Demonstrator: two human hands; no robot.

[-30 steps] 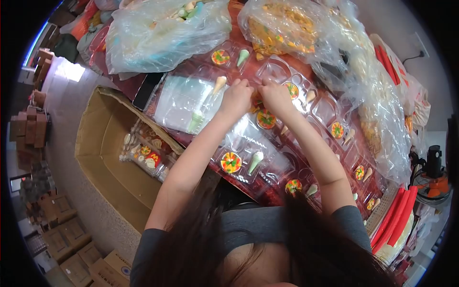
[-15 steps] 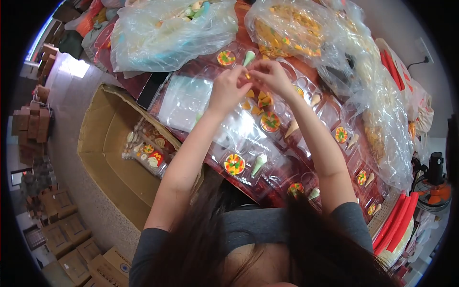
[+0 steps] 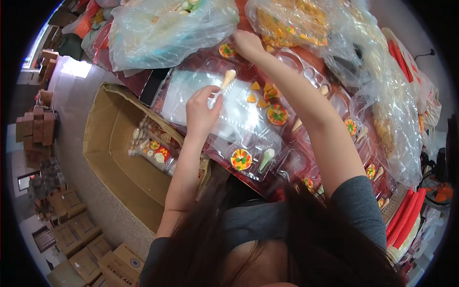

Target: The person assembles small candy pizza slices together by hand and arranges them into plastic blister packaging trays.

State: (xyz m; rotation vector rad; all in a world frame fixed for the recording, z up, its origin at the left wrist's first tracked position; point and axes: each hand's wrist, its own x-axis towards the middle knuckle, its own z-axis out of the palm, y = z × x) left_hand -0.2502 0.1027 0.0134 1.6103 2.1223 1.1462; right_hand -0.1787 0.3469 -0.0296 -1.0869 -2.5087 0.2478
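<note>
My left hand [image 3: 203,107] is over the clear plastic packaging [image 3: 184,91], thumb and fingers curled toward each other; whether it pinches something small or plastic is unclear. Just beyond its fingertips lies a tan cone piece [image 3: 229,78]. My right hand [image 3: 247,44] reaches to the far side, beside a round pizza piece [image 3: 227,50], its fingertips hidden. Loose orange wedges [image 3: 251,98] lie near another round pizza piece [image 3: 277,115]. Closer to me, a tray compartment holds a pizza piece [image 3: 241,159] and a green cone [image 3: 267,160].
A large plastic bag [image 3: 162,38] lies at the far left, and a bag of orange pieces [image 3: 287,24] at the far right. An open cardboard box [image 3: 112,143] with packed toys stands left of the table. Red tubes [image 3: 406,217] are at the right.
The hands have separated. My left hand has moved toward me and left, while my right hand has moved away to the far side. The tan cone and orange wedges show more fully.
</note>
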